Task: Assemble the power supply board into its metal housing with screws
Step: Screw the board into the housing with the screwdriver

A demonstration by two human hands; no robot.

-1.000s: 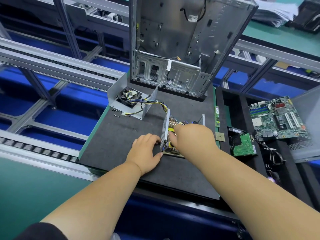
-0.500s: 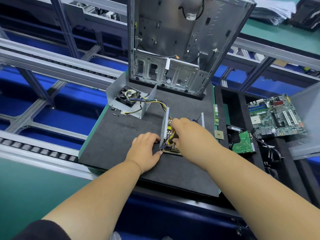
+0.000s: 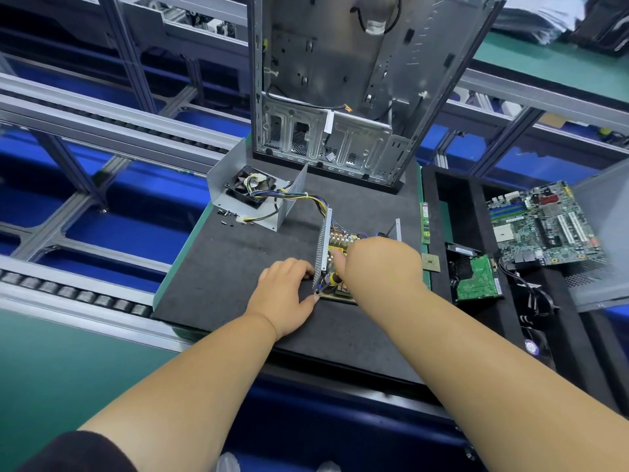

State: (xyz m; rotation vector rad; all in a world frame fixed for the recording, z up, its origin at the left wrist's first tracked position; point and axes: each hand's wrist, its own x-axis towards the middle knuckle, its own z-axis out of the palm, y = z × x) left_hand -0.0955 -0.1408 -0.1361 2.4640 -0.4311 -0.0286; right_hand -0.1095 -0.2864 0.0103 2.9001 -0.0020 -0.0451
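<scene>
Grey foam mat on counter carries power supply board, seated in open metal housing. Left hand steadies housing wall, fingers pressing it. Right hand covers board; fingers curl around yellow-handled screwdriver. Loose screws near fan bracket. Judgement: fastening underway, screws left.

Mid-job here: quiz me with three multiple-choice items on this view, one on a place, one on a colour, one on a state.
1. Where do the loose screws lie?
A. left of the fan bracket
B. on the motherboard
C. inside the computer case

2. What colour is the work mat?
A. white
B. dark grey
C. red

3. What is the left hand doing?
A. raised clear
B. gripping a cable
C. resting against the perforated housing wall

Answers: 1 A, they dot the mat there. 2 B, its bare surface shows. 3 C, its fingertips meet the wall's base.
</scene>
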